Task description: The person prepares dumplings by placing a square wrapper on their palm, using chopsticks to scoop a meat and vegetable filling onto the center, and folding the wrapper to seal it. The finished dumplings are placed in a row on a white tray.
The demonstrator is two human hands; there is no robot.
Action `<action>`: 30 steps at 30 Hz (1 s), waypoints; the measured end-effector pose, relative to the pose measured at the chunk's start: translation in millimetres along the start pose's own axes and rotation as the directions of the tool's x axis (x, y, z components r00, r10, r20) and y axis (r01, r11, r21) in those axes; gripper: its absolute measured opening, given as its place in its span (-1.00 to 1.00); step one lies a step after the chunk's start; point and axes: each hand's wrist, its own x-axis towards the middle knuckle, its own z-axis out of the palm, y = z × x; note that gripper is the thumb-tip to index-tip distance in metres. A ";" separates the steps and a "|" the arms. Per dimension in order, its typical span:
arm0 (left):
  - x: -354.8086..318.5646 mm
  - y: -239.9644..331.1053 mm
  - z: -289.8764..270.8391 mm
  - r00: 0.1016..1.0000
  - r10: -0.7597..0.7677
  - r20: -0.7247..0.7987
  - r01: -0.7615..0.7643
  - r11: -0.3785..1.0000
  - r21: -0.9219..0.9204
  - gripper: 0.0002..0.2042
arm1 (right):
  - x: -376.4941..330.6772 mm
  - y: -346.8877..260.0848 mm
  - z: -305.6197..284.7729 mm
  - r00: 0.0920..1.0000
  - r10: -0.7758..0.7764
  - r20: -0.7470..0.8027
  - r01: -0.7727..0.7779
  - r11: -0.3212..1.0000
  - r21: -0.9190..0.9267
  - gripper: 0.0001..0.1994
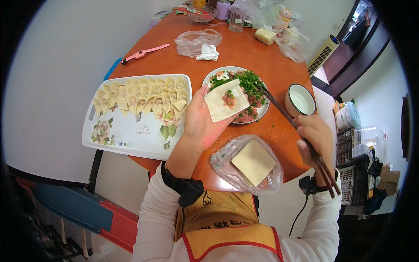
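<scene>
A square wonton wrapper [217,101] lies across my left hand [198,120], with a small dab of meat and green onion at its middle. My right hand [315,133] is closed round a pair of dark chopsticks [283,111]. Their tips touch the chopped green onion at the right side of a white plate [266,108] of pink minced meat. Below the plate, a stack of wrappers [254,163] rests on a clear plastic bag [222,159]. Folded wontons [144,95] stand in rows on a flowered white tray [135,146] at the left.
A white bowl [301,100] with a dark rim stands right of the plate. Farther back are a pink watch [142,53], a crumpled tissue [208,52], a thin plastic bag [192,39], a glass jar [236,19] and a glass dish [203,15]. Beyond the table's right edge stands a tower fan [323,55].
</scene>
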 end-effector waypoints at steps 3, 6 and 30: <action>0.7 -1.2 -0.5 1.000 -0.011 0.018 0.010 0.999 0.043 -0.48 | 1.6 11.4 4.2 1.000 0.005 0.008 -0.004 0.998 -0.056 -0.80; 2.8 -0.6 -4.3 0.999 0.035 -0.034 -0.033 0.997 0.065 -0.47 | -0.8 9.9 9.3 0.995 -0.099 0.024 0.102 0.983 -0.150 -0.71; 1.8 -3.3 -2.4 1.000 -0.004 0.017 0.003 0.998 0.056 -0.48 | -47.2 -1.5 -13.0 0.980 0.085 0.181 -0.047 0.978 -0.202 -0.74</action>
